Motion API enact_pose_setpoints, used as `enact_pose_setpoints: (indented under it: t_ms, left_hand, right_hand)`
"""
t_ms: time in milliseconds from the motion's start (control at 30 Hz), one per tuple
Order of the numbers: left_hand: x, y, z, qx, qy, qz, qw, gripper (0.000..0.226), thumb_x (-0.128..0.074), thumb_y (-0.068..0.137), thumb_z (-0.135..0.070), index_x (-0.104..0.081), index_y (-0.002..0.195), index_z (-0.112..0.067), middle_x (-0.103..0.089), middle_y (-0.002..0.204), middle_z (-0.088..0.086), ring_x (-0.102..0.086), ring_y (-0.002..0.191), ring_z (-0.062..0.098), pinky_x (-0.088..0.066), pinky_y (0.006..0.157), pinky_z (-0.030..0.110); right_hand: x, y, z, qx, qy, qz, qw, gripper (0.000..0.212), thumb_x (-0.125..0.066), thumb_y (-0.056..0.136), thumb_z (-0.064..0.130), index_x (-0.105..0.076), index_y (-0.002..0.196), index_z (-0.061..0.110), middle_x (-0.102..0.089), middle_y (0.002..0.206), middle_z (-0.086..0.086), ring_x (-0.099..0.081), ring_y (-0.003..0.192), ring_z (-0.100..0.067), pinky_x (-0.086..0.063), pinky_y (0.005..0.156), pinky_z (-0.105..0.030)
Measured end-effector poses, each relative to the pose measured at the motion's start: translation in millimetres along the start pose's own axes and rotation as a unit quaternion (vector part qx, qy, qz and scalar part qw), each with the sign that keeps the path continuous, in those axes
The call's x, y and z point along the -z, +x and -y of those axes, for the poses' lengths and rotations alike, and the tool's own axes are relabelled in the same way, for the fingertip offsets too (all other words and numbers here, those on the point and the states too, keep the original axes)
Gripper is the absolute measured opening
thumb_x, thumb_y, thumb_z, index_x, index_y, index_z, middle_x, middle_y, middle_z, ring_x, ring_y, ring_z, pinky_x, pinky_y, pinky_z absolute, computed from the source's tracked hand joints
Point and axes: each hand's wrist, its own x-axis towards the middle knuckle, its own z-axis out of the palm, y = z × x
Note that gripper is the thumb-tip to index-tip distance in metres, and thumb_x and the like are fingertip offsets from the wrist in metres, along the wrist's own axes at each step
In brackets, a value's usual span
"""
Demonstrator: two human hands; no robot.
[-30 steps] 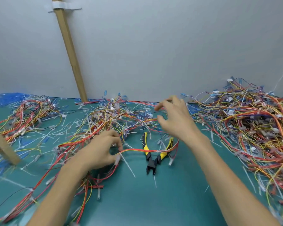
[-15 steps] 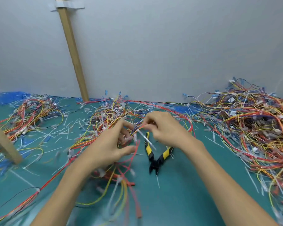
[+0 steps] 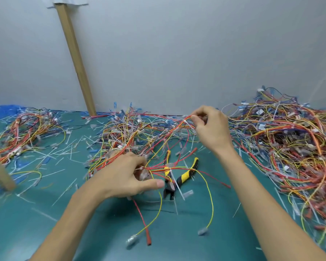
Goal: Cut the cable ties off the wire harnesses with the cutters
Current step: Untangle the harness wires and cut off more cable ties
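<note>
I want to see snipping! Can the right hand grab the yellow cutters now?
Probably not yet. The right hand is pinching a wire harness, and the cutters lie on the mat under wires held by the left hand.

Bundle of thin red, yellow and orange wires (image 3: pixel 169 140) lifted off green mat, stretched between both hands, loose ends with clear connectors and a red sleeve hanging toward near edge. White plastic cable tie (image 3: pixel 174 178) wrapped round bundle near mid-span, tail pointing down. Second white tie (image 3: pixel 189 125) at far end, close to fingers. Yellow-and-black-handled cutters (image 3: pixel 174 176) lying flat on mat beneath bundle, handles spread, nose toward viewer, untouched. Larger tangled heaps of similar wiring at right (image 3: pixel 290 144) and left (image 3: pixel 24 132).
</note>
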Motion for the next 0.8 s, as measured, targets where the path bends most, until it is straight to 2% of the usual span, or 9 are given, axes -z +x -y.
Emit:
enact_pose_setpoints:
  t_ms: [33, 100, 200, 300, 400, 500, 600, 700, 800]
  left_hand:
    - [0, -1, 2, -0.008, 0.005, 0.019, 1.000, 0.068, -0.051, 0.065, -0.091, -0.047, 0.073, -0.023, -0.052, 0.083, -0.006, -0.044, 0.084, 0.002, -0.033, 0.068, 0.018]
    - [-4, -1, 4, -0.024, 0.051, 0.057, 0.997, 0.061, -0.057, 0.066, -0.084, -0.051, 0.085, -0.026, -0.055, 0.098, -0.007, -0.042, 0.103, 0.005, -0.037, 0.087, 0.019]
    - [-5, 3, 7, -0.051, 0.149, -0.016, 0.987, 0.049, -0.055, 0.078, -0.069, -0.057, 0.101, -0.025, -0.060, 0.107, -0.006, -0.047, 0.119, 0.017, -0.034, 0.109, 0.036]
    - [3, 7, 10, -0.044, 0.104, -0.172, 0.979, 0.032, -0.071, 0.082, -0.035, -0.057, 0.108, -0.021, -0.063, 0.115, 0.001, -0.051, 0.122, 0.025, -0.046, 0.100, 0.046]
    - [12, 6, 18, 0.010, 0.113, -0.247, 0.962, 0.050, -0.076, 0.072, -0.016, -0.054, 0.116, -0.026, -0.064, 0.120, 0.001, -0.048, 0.120, 0.024, -0.054, 0.084, 0.054]
    - [14, 2, 31, 0.090, 0.131, -0.191, 0.969, 0.055, -0.080, 0.070, -0.015, -0.063, 0.121, -0.024, -0.064, 0.124, -0.001, -0.048, 0.127, 0.026, -0.052, 0.083, 0.055]
    - [17, -1, 40, 0.140, 0.135, -0.158, 0.968, 0.054, -0.078, 0.073, -0.016, -0.066, 0.123, -0.031, -0.060, 0.129, -0.008, -0.040, 0.136, 0.023, -0.047, 0.089, 0.053]
    - [18, -1, 37, 0.117, 0.134, -0.133, 0.975, 0.050, -0.075, 0.078, -0.024, -0.064, 0.125, -0.037, -0.056, 0.135, -0.017, -0.033, 0.141, 0.020, -0.044, 0.098, 0.054]
    - [12, -2, 25, 0.028, 0.065, -0.021, 0.997, 0.050, -0.073, 0.079, -0.053, -0.059, 0.126, -0.046, -0.047, 0.139, -0.029, -0.027, 0.145, 0.012, -0.032, 0.112, 0.050]
  right_hand:
    - [-1, -2, -6, -0.023, -0.009, 0.006, 1.000, 0.006, -0.068, 0.090, 0.013, -0.074, 0.087, 0.013, -0.067, 0.079, 0.000, -0.056, 0.074, -0.018, -0.033, 0.068, -0.025]
    - [-5, -10, -20, -0.084, -0.027, 0.045, 0.995, 0.009, -0.067, 0.092, 0.013, -0.075, 0.094, 0.009, -0.072, 0.088, -0.006, -0.057, 0.079, -0.019, -0.028, 0.066, -0.022]
    - [1, -9, -28, -0.119, -0.023, 0.049, 0.991, 0.014, -0.065, 0.093, 0.011, -0.076, 0.100, 0.006, -0.075, 0.099, -0.011, -0.064, 0.091, -0.024, -0.031, 0.069, -0.021]
    - [24, 12, -17, -0.054, 0.014, -0.046, 0.997, 0.010, -0.067, 0.091, 0.015, -0.076, 0.094, 0.011, -0.071, 0.087, -0.001, -0.058, 0.081, -0.006, -0.033, 0.070, -0.017]
    - [33, 16, -13, 0.001, 0.001, -0.076, 0.997, 0.007, -0.069, 0.090, 0.015, -0.076, 0.090, 0.013, -0.065, 0.079, 0.007, -0.054, 0.076, 0.000, -0.033, 0.069, -0.016]
    - [23, 1, -31, -0.072, -0.019, 0.041, 0.996, 0.007, -0.070, 0.091, 0.012, -0.077, 0.092, 0.012, -0.071, 0.085, -0.002, -0.061, 0.075, -0.015, -0.040, 0.069, -0.021]
    - [28, -2, -42, -0.124, 0.056, 0.124, 0.983, 0.011, -0.072, 0.089, 0.008, -0.074, 0.081, 0.016, -0.070, 0.077, -0.001, -0.062, 0.056, -0.015, -0.044, 0.055, -0.018]
    - [42, 6, -46, -0.097, 0.061, 0.193, 0.975, 0.016, -0.074, 0.089, 0.010, -0.073, 0.076, 0.020, -0.066, 0.064, 0.006, -0.060, 0.053, -0.009, -0.047, 0.060, -0.026]
    - [53, 6, -40, -0.086, -0.081, 0.395, 0.911, 0.003, -0.077, 0.088, 0.019, -0.076, 0.090, 0.020, -0.070, 0.072, 0.006, -0.061, 0.066, -0.009, -0.051, 0.073, -0.033]
